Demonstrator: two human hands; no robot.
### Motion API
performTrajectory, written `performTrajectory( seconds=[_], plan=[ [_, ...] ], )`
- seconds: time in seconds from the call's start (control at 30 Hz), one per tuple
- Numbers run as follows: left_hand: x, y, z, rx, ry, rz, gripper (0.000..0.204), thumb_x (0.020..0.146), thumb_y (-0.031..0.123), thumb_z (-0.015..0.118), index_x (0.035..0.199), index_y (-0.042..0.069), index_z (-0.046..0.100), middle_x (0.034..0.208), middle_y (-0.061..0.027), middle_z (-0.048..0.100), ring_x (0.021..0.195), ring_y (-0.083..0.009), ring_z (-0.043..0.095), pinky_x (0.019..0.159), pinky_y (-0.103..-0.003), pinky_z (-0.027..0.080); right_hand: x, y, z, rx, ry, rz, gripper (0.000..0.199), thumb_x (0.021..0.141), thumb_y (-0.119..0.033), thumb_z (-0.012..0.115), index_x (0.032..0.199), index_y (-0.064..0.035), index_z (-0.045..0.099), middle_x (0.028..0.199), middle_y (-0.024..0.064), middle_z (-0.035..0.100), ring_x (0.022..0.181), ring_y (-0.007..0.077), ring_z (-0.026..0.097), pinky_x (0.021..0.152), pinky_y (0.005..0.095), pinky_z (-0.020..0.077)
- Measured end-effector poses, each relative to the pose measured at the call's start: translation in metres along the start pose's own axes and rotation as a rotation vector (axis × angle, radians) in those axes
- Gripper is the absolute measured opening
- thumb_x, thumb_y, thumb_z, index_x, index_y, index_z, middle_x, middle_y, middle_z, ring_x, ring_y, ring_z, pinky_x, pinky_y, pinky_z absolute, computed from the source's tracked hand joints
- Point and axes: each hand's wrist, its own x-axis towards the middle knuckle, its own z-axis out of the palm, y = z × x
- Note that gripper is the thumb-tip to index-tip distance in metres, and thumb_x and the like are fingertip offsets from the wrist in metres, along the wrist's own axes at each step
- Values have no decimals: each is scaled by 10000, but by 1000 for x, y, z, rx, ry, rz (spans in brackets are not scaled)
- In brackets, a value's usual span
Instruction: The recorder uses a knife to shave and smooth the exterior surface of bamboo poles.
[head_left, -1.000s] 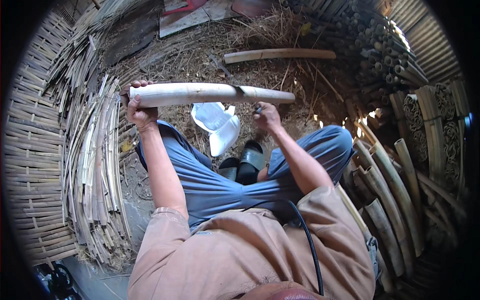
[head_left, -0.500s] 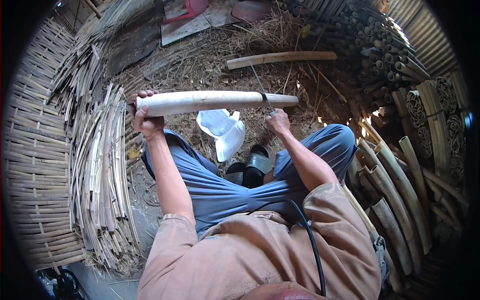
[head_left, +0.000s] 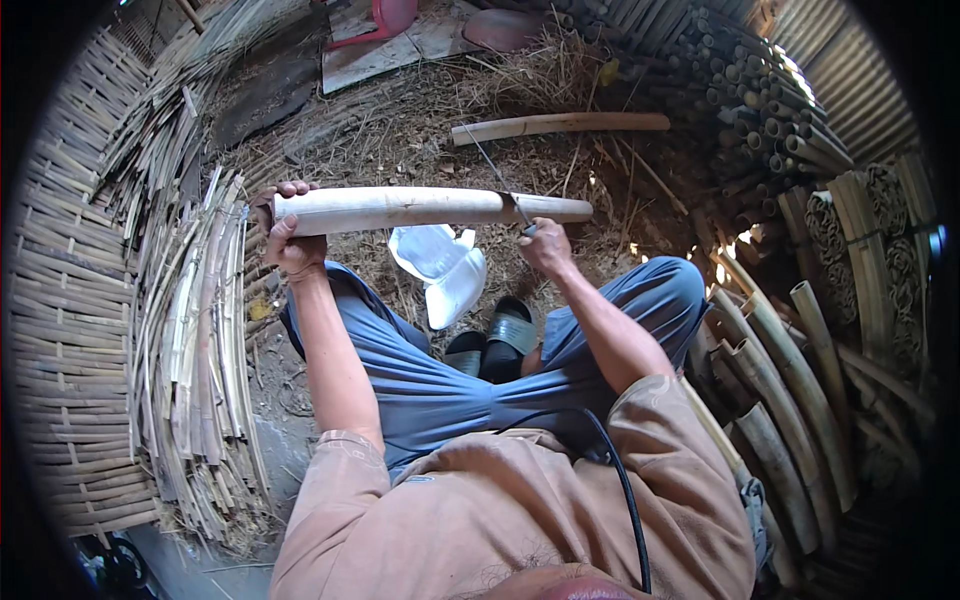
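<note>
My left hand (head_left: 291, 238) grips the left end of a pale bamboo pole (head_left: 400, 207), fingers over the top and thumb on the near side. The pole lies level across in front of me, above my knees. My right hand (head_left: 547, 247) is closed round the handle of a long thin knife (head_left: 484, 153), near the pole's right part. The blade slants away to the upper left and crosses the pole; a dark patch shows where they meet. Whether the edge is cutting in, I cannot tell.
Another bamboo piece (head_left: 560, 124) lies on the straw-strewn ground beyond. A white foam box (head_left: 455, 290) sits by my sandals (head_left: 510, 338). Split bamboo strips (head_left: 205, 370) are heaped at left, cut bamboo poles (head_left: 790, 390) lean at right, and poles (head_left: 765, 110) are stacked far right.
The knife has moved left along the pole with my right hand, and the hand sits slightly lower. My left hand keeps its grip on the pole's end.
</note>
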Motion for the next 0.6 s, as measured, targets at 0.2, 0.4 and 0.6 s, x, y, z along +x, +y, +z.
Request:
performTrajectory(
  seconds=[0.2,0.4,0.6],
  plan=[
    [-4,2,1,-14,-13,8,562,703,151,661,1259,106,595,1107,-86,575,1097,-270,544,1124,-504,377,-7,5,-4,0,-27,-180,302,776,-143,647,1063,-60,688,887,231,701,923,425,686,851,489,555],
    [6,1,3,-42,-82,-23,581,664,145,691,1236,113,592,1083,-72,562,1113,-264,536,1128,-498,389,5,28,-9,-51,-42,17,309,794,-203,624,1014,-5,714,895,259,707,892,430,694,831,488,559],
    [3,3,-1,-124,-141,-56,665,608,127,689,1260,124,556,1075,-50,553,1087,-251,522,1146,-475,344,11,18,-9,-79,-40,-221,341,801,-182,642,1109,-55,717,1042,239,715,1012,399,690,928,473,552]
  ],
)
